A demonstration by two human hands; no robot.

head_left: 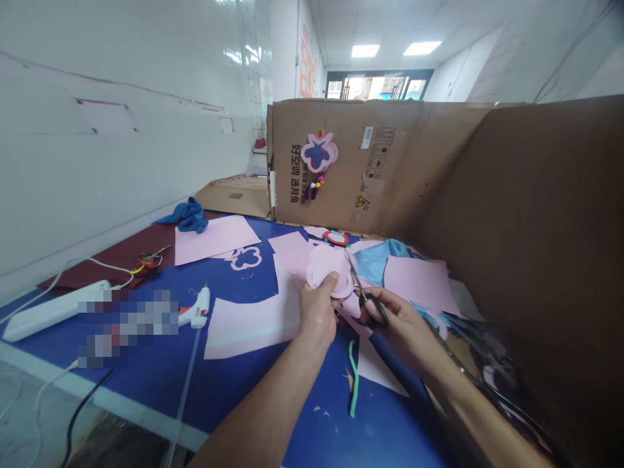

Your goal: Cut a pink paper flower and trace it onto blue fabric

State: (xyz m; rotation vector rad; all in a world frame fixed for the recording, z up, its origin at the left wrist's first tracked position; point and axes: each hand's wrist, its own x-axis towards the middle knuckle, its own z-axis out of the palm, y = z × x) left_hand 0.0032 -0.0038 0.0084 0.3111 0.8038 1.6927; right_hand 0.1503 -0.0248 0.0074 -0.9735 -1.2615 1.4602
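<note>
Pink paper piece [327, 266] is pinched at 12 o'clock from the nearer left hand [318, 312]; scissors [369, 302] are gripped by the right hand [397, 328], pointed toward it at 11 o'clock.

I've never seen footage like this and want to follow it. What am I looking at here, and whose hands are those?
There is no machine here. This one picture comes from a camera worn on a person's head, looking forward and down, so the two bare hands are the wearer's own. The left hand grips a curved piece of pink craft sheet. The right hand holds black-handled scissors, with the blades at the sheet's edge. The blue surface below carries more pink sheets, a white hot glue gun, a white power strip and a green strip. Behind stands a cardboard wall with a pink and blue flower decoration on it.
</note>
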